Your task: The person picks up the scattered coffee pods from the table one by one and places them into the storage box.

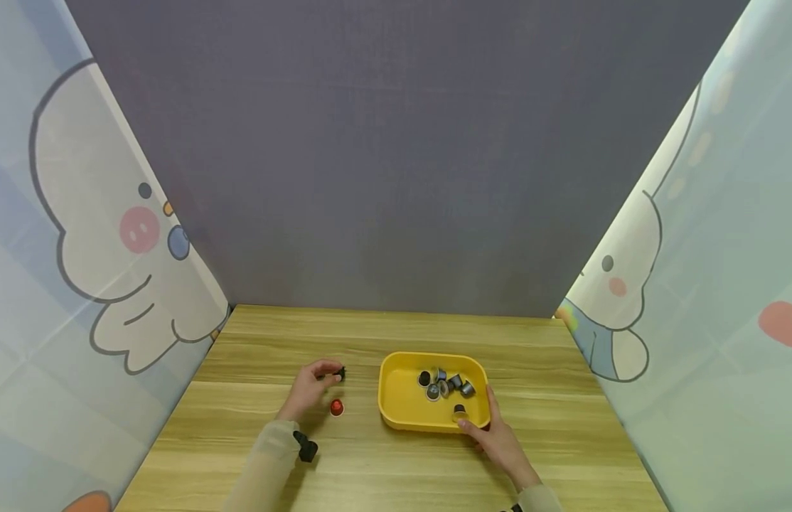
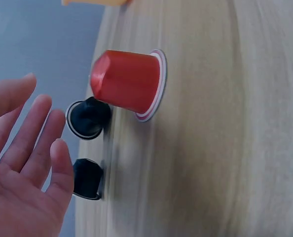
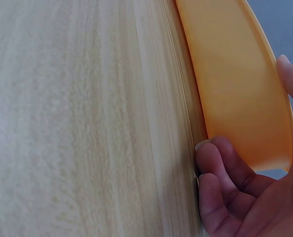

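Light Little Capsules and One Held Tray

The left hand (image 1: 308, 390) is over the wooden table (image 1: 274, 341), its fingers apart and a little bent. Two black coffee capsules (image 2: 87, 178) sit right by its fingers, on the table to the left of the yellow tray (image 1: 399, 398). I cannot tell if the hand touches them. A red coffee capsule (image 2: 127, 81) stands near that hand, wide rim down and small end up.

The right hand (image 1: 500, 439) grips the tray by its near right corner, thumb at the rim and other fingers bent by the outside wall. More dark and grey coffee capsules (image 1: 433, 392) lie inside the tray.

Each capsule looks very light, so a soft pinch should do. The sides look thin and may dent if squeezed hard (a bit like a tiny soda can). They look smooth too, and get thinner toward one end, so fingers could slip off the small end. The best place to hold seems to be around the fat part, just by the rim. The tray looks stiff and light, like plastic, so its rim makes a good handle.
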Motion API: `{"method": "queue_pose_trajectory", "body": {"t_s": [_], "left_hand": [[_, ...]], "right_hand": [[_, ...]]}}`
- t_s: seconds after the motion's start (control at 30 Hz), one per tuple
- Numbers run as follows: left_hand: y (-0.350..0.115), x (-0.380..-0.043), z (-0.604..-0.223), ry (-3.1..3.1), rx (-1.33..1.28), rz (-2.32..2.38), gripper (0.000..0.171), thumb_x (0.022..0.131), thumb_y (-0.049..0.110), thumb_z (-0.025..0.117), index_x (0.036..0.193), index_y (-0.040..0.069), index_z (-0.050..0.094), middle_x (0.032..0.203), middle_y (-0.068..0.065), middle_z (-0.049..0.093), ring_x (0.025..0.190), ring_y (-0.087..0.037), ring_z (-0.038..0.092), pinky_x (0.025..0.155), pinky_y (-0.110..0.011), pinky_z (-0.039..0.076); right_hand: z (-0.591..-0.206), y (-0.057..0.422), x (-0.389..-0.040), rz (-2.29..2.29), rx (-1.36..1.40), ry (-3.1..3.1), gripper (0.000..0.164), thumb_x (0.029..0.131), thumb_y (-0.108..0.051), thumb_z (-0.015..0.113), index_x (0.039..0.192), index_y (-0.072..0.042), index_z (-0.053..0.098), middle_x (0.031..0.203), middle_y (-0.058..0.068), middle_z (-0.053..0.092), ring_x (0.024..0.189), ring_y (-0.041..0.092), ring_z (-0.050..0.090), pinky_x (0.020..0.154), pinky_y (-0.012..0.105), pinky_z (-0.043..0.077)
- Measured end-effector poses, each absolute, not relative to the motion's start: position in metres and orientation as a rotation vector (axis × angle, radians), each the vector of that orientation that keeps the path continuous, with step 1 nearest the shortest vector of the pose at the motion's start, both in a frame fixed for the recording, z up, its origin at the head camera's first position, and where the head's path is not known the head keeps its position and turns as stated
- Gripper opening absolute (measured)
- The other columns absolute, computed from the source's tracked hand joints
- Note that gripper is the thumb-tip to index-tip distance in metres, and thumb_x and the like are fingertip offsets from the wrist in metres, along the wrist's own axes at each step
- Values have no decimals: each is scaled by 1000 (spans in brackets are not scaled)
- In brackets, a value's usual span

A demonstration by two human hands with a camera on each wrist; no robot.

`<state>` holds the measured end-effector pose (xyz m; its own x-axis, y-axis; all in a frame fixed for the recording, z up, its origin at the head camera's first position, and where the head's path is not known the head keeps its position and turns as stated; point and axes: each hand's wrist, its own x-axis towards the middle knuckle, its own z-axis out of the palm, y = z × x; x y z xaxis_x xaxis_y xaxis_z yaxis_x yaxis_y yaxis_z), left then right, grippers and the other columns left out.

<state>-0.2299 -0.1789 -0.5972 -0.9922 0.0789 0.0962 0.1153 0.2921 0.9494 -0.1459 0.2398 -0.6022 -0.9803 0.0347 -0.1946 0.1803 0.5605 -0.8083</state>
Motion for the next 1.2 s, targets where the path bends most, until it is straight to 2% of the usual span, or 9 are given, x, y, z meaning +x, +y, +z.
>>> {"method": "queue_pose_trajectory", "body": {"t_s": [0.17, 0.37, 0.73, 1.0, 1.2], "left_hand": [[-177, -230, -598, -2511, -129, -1806, 26, 90, 0, 72, 116, -2, 70, 117, -16, 68, 115, -38, 57, 99, -53, 44], [-176, -236, -603, -2558, -92, -1768, 29, 90, 2, 73, 118, 2, 70, 121, -13, 66, 120, -37, 55, 104, -55, 40], [-172, -236, -606, -2724, -125, -1717, 33, 88, -3, 73, 120, 2, 68, 118, -12, 67, 109, -32, 62, 94, -49, 50], [-169, -234, -609, -2732, -184, -1665, 36, 86, -4, 74, 121, 0, 67, 119, -18, 66, 107, -36, 63, 92, -51, 50], [-168, -234, -611, -2741, -152, -1649, 39, 82, -7, 77, 119, 1, 69, 115, -14, 67, 105, -34, 63, 92, -51, 50]], "right_hand": [[-604, 240, -145, -1385, 181, 2635, 109, 88, -48, 73, 162, -21, -2, 80, 10, 65, 60, 19, 59, 58, 33, 49], [-603, 239, -145, -1397, 181, 2632, 108, 88, -47, 73, 162, -20, -1, 84, 12, 66, 60, 19, 59, 58, 33, 50], [-603, 239, -146, -1405, 179, 2630, 107, 89, -46, 73, 162, -19, -1, 84, 12, 66, 61, 19, 59, 58, 33, 51], [-602, 239, -146, -1409, 166, 2632, 107, 89, -45, 73, 162, -20, -2, 86, 13, 67, 60, 19, 60, 58, 32, 51], [-603, 240, -146, -1403, 165, 2639, 107, 90, -45, 73, 162, -19, -1, 85, 13, 67, 60, 19, 60, 58, 32, 51]]}}
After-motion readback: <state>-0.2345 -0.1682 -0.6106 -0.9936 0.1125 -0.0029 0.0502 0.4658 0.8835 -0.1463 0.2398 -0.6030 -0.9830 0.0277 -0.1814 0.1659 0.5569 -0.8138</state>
